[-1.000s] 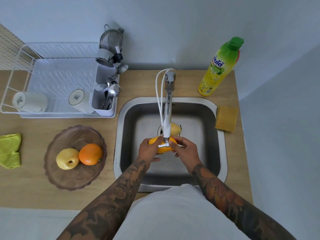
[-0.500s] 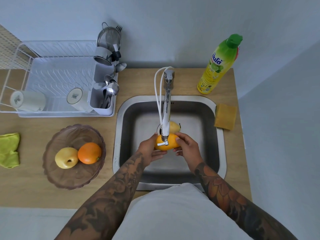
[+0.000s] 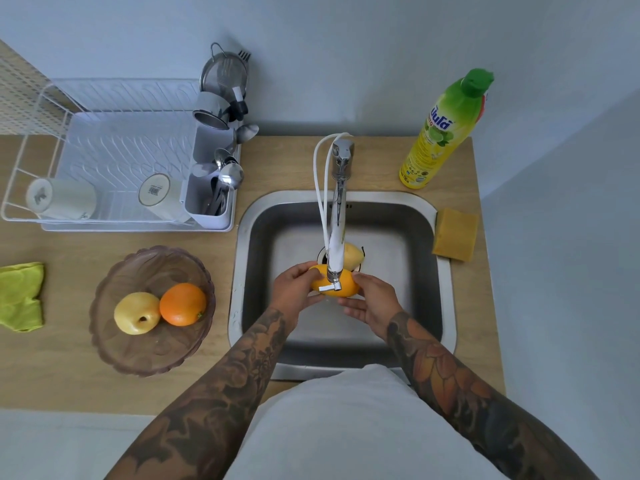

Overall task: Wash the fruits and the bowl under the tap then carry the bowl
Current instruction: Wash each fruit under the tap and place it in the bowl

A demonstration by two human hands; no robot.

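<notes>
Both hands curl their fingers around one orange-yellow fruit [image 3: 334, 284] held over the middle of the sink [image 3: 438, 299], directly under the spout of the tap [image 3: 337, 216]. The left hand [image 3: 294, 289] grips the fruit's left end, thumb on top; the right hand [image 3: 372, 303] cups its right end from the near side. The spout hides the fruit's middle, and I cannot tell whether water is running.

Just behind the fruit, a pale yellow fruit [image 3: 353, 254] lies on the sink floor by the drain.

On the counter left of the sink sits the brown glass bowl [image 3: 114, 344], holding a yellow apple [image 3: 136, 313] touching an orange [image 3: 182, 304]. A dish rack [image 3: 104, 157] stands at the counter's back left, a green cloth [image 3: 20, 296] at its left edge. A sponge [image 3: 454, 234] lies on the sink's right rim, and a detergent bottle [image 3: 443, 129] stands in the back right corner.
</notes>
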